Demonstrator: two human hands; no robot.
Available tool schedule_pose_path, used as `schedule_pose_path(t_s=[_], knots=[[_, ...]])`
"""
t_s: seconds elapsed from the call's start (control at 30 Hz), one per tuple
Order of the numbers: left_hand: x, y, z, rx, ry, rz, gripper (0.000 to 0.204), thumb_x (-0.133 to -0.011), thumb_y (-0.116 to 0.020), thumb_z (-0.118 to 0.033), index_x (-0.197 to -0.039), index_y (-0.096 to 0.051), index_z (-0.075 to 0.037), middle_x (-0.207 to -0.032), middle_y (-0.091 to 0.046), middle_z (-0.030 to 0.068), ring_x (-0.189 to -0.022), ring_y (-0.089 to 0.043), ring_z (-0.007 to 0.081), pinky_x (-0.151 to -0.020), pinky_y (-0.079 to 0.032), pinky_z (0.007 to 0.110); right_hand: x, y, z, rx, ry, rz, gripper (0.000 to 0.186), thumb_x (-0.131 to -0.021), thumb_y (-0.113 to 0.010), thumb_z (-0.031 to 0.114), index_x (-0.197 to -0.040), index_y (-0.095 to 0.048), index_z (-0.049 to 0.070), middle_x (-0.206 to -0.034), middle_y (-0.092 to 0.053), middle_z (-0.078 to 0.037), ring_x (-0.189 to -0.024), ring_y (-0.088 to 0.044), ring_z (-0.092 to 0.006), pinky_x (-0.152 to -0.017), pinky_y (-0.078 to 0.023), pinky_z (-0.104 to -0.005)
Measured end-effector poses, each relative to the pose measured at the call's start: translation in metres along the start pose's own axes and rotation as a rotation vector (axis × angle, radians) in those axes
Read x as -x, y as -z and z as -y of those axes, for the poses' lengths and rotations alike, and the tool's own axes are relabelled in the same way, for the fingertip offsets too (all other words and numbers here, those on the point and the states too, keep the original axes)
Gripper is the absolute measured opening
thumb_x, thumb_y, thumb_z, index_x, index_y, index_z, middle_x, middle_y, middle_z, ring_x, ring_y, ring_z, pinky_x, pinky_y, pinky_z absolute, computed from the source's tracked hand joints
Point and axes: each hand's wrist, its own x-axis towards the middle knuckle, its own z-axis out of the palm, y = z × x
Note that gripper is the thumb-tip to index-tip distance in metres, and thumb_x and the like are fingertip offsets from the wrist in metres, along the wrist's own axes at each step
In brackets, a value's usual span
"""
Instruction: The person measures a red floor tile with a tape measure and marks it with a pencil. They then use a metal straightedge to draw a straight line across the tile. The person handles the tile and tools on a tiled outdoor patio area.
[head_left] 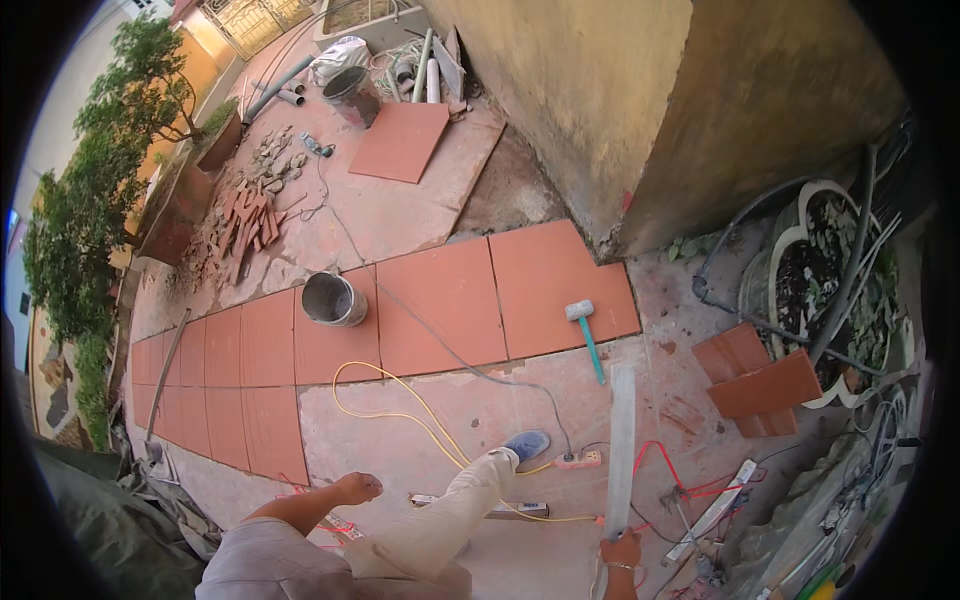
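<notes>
My right hand (620,550) grips a long, pale straightedge bar (620,450) at the lower right. My left hand (358,488) is curled in the air at the lower middle; whether anything sits inside it I cannot make out. A rubber mallet (590,342) with a teal handle lies across the edge of the laid red tiles (435,305). A bucket (333,298) stands on those tiles. Below my stepping foot (525,445) and leg are a long level (515,508) and a yellow cord (420,402); a power strip (578,460) lies beside the foot.
A yellow wall corner (655,120) rises behind. Spare tiles (755,385) lie by a planter (830,290) at right, near a red-handled tool (680,492). Farther back are a loose tile (398,140), another bucket (350,95), pipes (280,90) and broken tile pieces (250,225). Planters with greenery (90,230) line the left.
</notes>
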Motion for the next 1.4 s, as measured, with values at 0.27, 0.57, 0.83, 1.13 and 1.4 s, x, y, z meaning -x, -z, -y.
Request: schedule_pose_path(t_s=[0.27,0.57,0.83,1.13,1.4], knots=[[0.143,-0.039,0.093,-0.096,-0.427,-0.261,0.043,-0.095,-0.062,-0.041,-0.121,-0.071,-0.007,-0.114,-0.074,0.0178,-0.109,-0.07,0.0342,-0.096,-0.054,0.042,0.263,-0.057,-0.041,-0.261,0.133,0.067,0.07,-0.066,-0.083,0.044,-0.116,-0.069,-0.004,-0.111,-0.072,-0.027,-0.107,-0.069,-0.0408,-0.094,-0.055,-0.0451],[0.187,0.025,0.077,0.052,-0.618,-0.403,0.038,-0.093,-0.064,-0.031,-0.121,-0.07,-0.007,-0.116,-0.073,0.019,-0.108,-0.069,0.0361,-0.096,-0.054,0.045,0.372,-0.108,-0.035,0.105,0.042,0.37,0.053,-0.084,-0.07,0.045,-0.121,-0.072,0.008,-0.125,-0.071,-0.02,-0.114,-0.068,-0.0293,-0.099,-0.054,-0.0392],[0.131,0.161,0.088,0.02,-0.661,-0.362,0.04,-0.092,-0.065,-0.03,-0.124,-0.069,-0.007,-0.115,-0.072,0.0197,-0.11,-0.068,0.0388,-0.097,-0.053,0.046,0.322,0.0,0.167,0.042,0.091,0.271,0.071,-0.066,-0.081,0.048,-0.114,-0.072,-0.003,-0.114,-0.073,-0.025,-0.105,-0.071,-0.0377,-0.093,-0.056,-0.042],[0.09,0.382,0.165,0.226,-0.273,-0.454,0.041,-0.093,-0.068,-0.035,-0.123,-0.071,-0.006,-0.114,-0.074,0.0195,-0.107,-0.071,0.034,-0.095,-0.054,0.042,0.232,0.138,0.464,0.113,0.086,0.219,0.077,-0.063,-0.083,0.05,-0.114,-0.073,-0.006,-0.116,-0.072,-0.027,-0.11,-0.071,-0.0376,-0.097,-0.055,-0.0417],[0.071,0.489,0.142,0.5,-0.277,-0.537,0.042,-0.096,-0.069,-0.031,-0.125,-0.069,-0.001,-0.117,-0.074,0.0183,-0.11,-0.07,0.0294,-0.097,-0.053,0.039,0.181,0.216,0.625,0.153,0.295,0.129,0.073,-0.065,-0.081,0.049,-0.113,-0.073,-0.006,-0.116,-0.071,-0.029,-0.111,-0.07,-0.0396,-0.097,-0.055,-0.0431]])
